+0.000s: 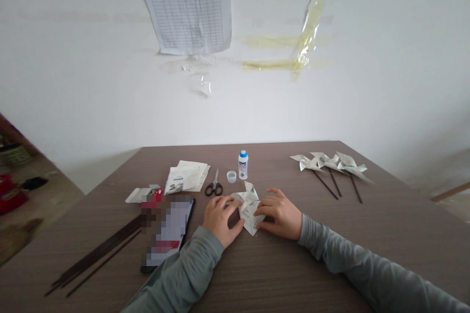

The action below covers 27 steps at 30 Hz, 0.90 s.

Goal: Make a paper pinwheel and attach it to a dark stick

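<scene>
A partly folded pinwheel of printed paper (250,211) lies on the table between my hands. My left hand (223,220) is at its left side, with curled fingertips on the left blade and the thumb near the lower left edge. From the right, my right hand (282,216) holds the opposite edge with thumb and fingers. Just beyond the paper stand a white glue bottle (243,166) with a blue top and a small clear cap (231,176). Black-handled scissors (213,187) lie beyond my left hand.
Several finished pinwheels (323,160) on dark sticks lie at the back right. Paper sheets (188,177), a small red-and-white packet (145,194), a phone (171,234) and dark sticks (99,252) occupy the left. Behind the table (385,234) rises a white wall with a taped sheet (187,14).
</scene>
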{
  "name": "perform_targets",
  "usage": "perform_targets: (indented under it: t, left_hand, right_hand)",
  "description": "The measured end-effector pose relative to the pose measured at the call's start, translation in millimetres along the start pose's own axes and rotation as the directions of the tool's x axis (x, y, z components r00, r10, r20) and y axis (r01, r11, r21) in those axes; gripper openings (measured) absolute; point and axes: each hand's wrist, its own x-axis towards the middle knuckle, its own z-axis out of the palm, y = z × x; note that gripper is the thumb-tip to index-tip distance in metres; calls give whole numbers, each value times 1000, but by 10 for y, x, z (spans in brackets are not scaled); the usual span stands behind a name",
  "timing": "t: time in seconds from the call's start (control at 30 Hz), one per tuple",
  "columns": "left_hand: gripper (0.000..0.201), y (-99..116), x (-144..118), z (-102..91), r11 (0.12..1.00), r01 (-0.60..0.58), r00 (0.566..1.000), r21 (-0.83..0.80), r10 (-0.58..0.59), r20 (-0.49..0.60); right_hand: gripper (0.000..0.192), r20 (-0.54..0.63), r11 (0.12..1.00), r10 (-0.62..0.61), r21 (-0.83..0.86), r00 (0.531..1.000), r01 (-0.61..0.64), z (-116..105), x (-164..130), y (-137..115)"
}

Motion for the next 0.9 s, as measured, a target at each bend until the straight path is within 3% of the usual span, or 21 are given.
perform_targets:
  t: [0.27, 0.43, 0.6, 0.8, 0.9]
  left_hand:
    - [47, 77, -21, -22, 1000, 20, 1000, 0, -20, -19]
    - [49, 12, 2, -13, 1000, 9, 999, -6, -9, 47]
    - [46, 63, 2, 62, 999, 48, 999, 19, -48, -6]
    - [46, 68, 13, -49, 1000, 20, 999, -10, -20, 26]
    - [47, 67, 24, -94, 1000, 14, 998, -21, -13, 63]
  right_hand:
    - [25, -2, 996, 84, 29, 996, -84, 16, 18, -60]
    - [26, -1, 995, 89, 43, 996, -89, 12, 53, -51]
    - [24, 3, 994, 103, 31, 995, -103, 9, 64, -65]
    - [54, -4, 997, 79, 11, 997, -79, 10, 15, -83]
    - [56, -9, 995, 89, 34, 996, -89, 2, 2, -73]
